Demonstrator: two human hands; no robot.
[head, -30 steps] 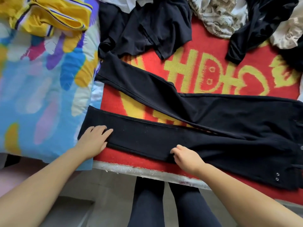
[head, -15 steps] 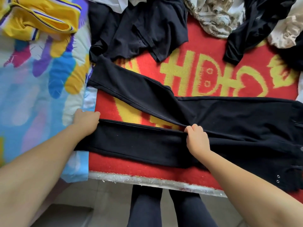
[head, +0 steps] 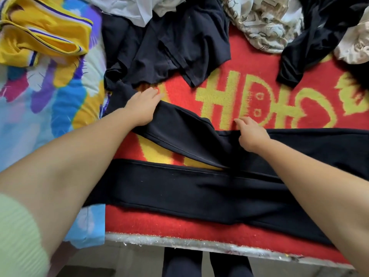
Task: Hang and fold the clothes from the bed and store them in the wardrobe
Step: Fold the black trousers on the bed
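Black trousers (head: 179,188) lie spread across the red blanket, legs pointing left and the waist off to the right. The near leg runs flat along the bed's front edge. The far leg (head: 185,132) slants up to the left. My left hand (head: 142,108) rests on the far leg close to its hem, fingers stretched past its far edge. My right hand (head: 252,134) lies on the same leg near the crotch, fingers bent over the far edge and touching the blanket. Neither hand plainly grips the cloth.
A red blanket (head: 249,92) with yellow signs covers the bed. Behind lie a black shirt (head: 169,47), a white garment (head: 127,9), patterned cloth (head: 261,27) and another black garment (head: 311,37). A yellow garment (head: 44,35) lies on the colourful quilt (head: 40,108) at left. Bed edge (head: 199,243) in front.
Both hands have left the near trouser leg and moved away from me onto the far leg. The left went up towards its hem, the right up towards the crotch.
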